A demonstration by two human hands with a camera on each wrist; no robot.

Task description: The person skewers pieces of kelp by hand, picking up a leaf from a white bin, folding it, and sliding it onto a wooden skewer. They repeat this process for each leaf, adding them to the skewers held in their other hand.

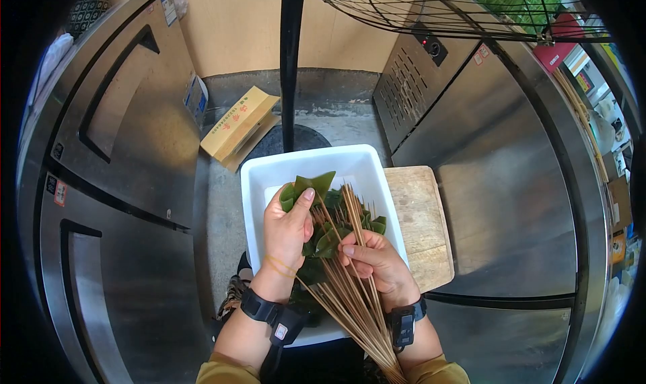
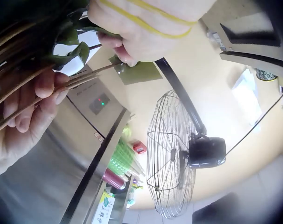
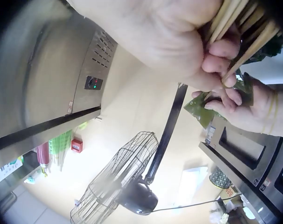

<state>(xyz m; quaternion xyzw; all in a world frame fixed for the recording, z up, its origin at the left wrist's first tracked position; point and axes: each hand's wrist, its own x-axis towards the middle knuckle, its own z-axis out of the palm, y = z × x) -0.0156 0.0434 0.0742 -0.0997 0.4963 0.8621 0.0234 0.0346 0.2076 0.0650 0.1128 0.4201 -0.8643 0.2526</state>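
Note:
In the head view my left hand (image 1: 286, 229) pinches a glossy dark green kelp piece (image 1: 317, 181) between thumb and fingers, over a white plastic tub (image 1: 311, 156). My right hand (image 1: 378, 259) grips thin bamboo skewers (image 1: 360, 317), one of them slanting up to the kelp at the left thumb. Several skewers fan down toward my lap, their upper parts threaded through folded kelp (image 1: 328, 242). In the right wrist view the right fingertips (image 3: 229, 80) pinch a skewer close beside the left hand. A yellow rubber band (image 1: 279, 268) circles the left wrist.
A wooden board (image 1: 420, 229) lies right of the tub, and a cardboard box (image 1: 235, 128) stands on the floor behind it. Steel cabinets (image 1: 141, 128) flank both sides. A wire-caged fan (image 1: 464, 20) on a black pole (image 1: 291, 67) stands ahead.

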